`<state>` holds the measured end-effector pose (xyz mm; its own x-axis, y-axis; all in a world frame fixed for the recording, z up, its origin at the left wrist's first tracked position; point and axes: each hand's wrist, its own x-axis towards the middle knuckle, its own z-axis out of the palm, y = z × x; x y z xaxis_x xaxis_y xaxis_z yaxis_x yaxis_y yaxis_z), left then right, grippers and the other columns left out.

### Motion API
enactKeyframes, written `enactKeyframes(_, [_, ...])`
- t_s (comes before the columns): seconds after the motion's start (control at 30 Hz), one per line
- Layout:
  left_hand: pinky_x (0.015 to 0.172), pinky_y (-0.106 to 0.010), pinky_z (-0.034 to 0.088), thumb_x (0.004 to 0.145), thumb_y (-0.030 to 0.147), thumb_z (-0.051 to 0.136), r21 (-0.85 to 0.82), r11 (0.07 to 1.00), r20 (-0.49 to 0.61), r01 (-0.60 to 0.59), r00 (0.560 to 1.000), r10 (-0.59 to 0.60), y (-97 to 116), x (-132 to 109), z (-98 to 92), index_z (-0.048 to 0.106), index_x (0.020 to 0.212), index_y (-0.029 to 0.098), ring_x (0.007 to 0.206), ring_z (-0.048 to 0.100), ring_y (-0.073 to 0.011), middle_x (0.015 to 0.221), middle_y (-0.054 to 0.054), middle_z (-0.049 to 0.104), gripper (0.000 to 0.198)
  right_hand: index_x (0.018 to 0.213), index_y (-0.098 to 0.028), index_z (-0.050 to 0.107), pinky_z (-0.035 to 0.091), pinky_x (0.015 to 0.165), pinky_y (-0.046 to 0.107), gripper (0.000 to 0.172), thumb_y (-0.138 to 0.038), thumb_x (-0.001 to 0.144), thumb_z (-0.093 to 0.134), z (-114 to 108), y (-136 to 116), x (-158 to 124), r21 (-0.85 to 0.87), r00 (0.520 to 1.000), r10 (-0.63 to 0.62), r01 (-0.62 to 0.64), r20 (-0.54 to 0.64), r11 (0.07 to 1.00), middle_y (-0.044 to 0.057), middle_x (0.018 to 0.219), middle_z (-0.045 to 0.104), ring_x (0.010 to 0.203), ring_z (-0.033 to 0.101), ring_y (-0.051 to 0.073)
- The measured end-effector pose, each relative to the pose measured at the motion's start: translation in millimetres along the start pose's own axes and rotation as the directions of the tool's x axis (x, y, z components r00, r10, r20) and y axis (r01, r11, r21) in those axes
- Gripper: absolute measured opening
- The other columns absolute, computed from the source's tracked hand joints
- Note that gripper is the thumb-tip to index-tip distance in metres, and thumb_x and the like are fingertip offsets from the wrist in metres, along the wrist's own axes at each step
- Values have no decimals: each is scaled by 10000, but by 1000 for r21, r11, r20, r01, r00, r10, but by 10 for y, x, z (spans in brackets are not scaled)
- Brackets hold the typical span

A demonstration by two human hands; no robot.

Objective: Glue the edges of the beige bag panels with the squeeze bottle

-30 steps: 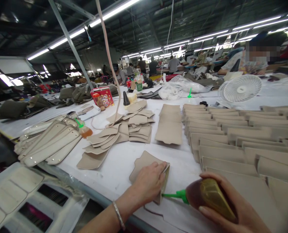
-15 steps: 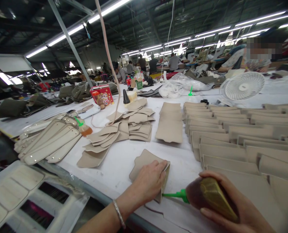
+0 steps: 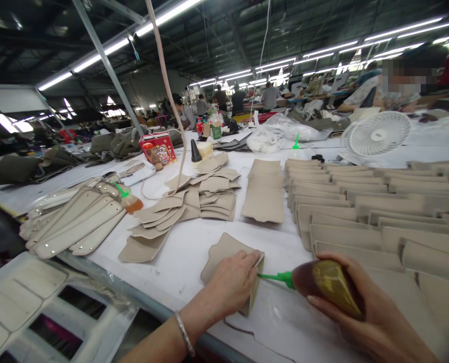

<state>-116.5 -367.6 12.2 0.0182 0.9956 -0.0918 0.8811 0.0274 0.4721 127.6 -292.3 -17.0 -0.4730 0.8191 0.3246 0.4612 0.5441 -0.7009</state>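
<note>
My left hand (image 3: 232, 280) grips a beige leather piece (image 3: 218, 252) near the table's front edge, with the fingers curled toward its right side. That right side is raised a little off the white table surface. In my right hand (image 3: 375, 307) is a brown glue bottle (image 3: 324, 287), tilted on its side with its green nozzle pointing left. The nozzle's tip meets the raised edge of the piece, close to my left fingertips; whether it touches I cannot tell. My left palm and the underside of the piece are hidden.
Rows of folded beige pieces (image 3: 345, 232) fill the right side. Loose pieces (image 3: 212, 196) and a flat stack (image 3: 264, 199) lie ahead. Straps with studs (image 3: 80, 222), a second glue bottle (image 3: 132, 202), a hanging hose (image 3: 164, 65) and a white fan (image 3: 377, 133) stand around.
My right hand has raised the glue bottle, its nozzle tip moving up along the piece's right edge. My left hand stays in place on the leather piece.
</note>
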Motion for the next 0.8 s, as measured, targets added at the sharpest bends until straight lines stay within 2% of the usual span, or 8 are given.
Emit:
enactKeyframes(0.1, [889,-338,469,957,258,303,-10,1000,12,5,1000,-5,5,3,-18,532,1315,235,961,621,-241,1064,-69,640,426,1208,-261,484,545,785,380,554,-569,785,666,-16,-52,69,-14,1000,4,-4,-9,1000,78,1121,616,939,636,295])
enactKeyframes(0.27, [928,-331,454,950,238,299,-31,1000,23,4,1000,-3,6,23,-22,519,1345,224,1023,606,-239,1133,-72,635,452,1234,-281,468,548,751,326,543,-538,801,671,-11,-83,119,22,997,-29,27,72,999,49,1109,623,905,646,254])
enactKeyframes(0.4, [915,-325,459,945,231,310,-23,1000,21,12,1000,-12,5,34,-10,541,1313,245,998,612,-230,1094,-60,646,434,1193,-260,494,535,806,406,546,-593,789,647,-13,-48,237,-11,998,-40,39,-46,999,71,1109,613,925,630,295])
enactKeyframes(0.47, [907,-328,464,946,233,311,-22,1000,18,8,1000,-7,-1,36,-4,556,1289,245,984,617,-231,1082,-58,649,422,1180,-258,500,536,806,412,541,-599,787,645,-15,-49,255,-15,996,-49,48,-68,999,71,1105,613,924,629,299])
enactKeyframes(0.6, [926,-341,463,952,237,305,-32,999,11,-15,1000,15,-18,43,1,551,1301,220,1020,614,-241,1109,-73,648,427,1168,-257,488,561,697,331,523,-560,785,675,-41,-97,195,53,997,-33,30,63,998,42,1010,648,825,658,251])
enactKeyframes(0.67, [940,-346,459,954,238,302,-33,999,8,-17,1000,18,-19,46,-3,541,1316,210,1037,612,-244,1133,-79,644,435,1160,-254,491,561,690,314,513,-569,792,662,-60,-114,178,90,995,-4,-5,100,996,33,989,656,819,661,239])
enactKeyframes(0.8, [937,-340,466,949,230,308,-36,999,12,-18,1000,18,-5,41,-18,556,1294,218,1036,615,-237,1122,-69,651,424,1155,-249,500,554,725,366,571,-649,769,633,-68,-90,211,49,995,90,-88,-41,995,56,1032,642,861,649,271])
